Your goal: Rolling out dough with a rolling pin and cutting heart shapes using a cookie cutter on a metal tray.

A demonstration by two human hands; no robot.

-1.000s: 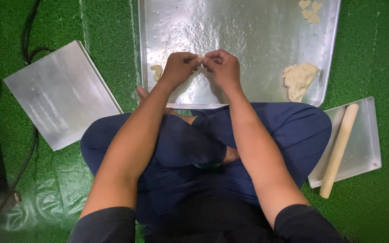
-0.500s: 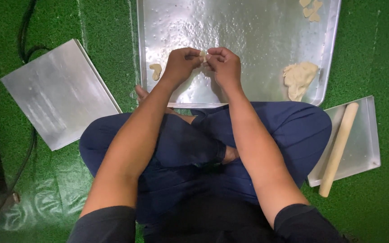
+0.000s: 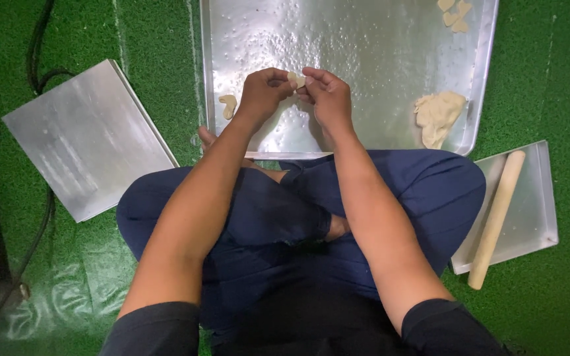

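Pinching small dough piece (image 3: 293,79) between left hand (image 3: 263,94) and right hand (image 3: 324,97), fingers clamped on it, hovering above metal tray (image 3: 364,53) near front edge.

No packages, labels, signs or screens appear anywhere around the hands.
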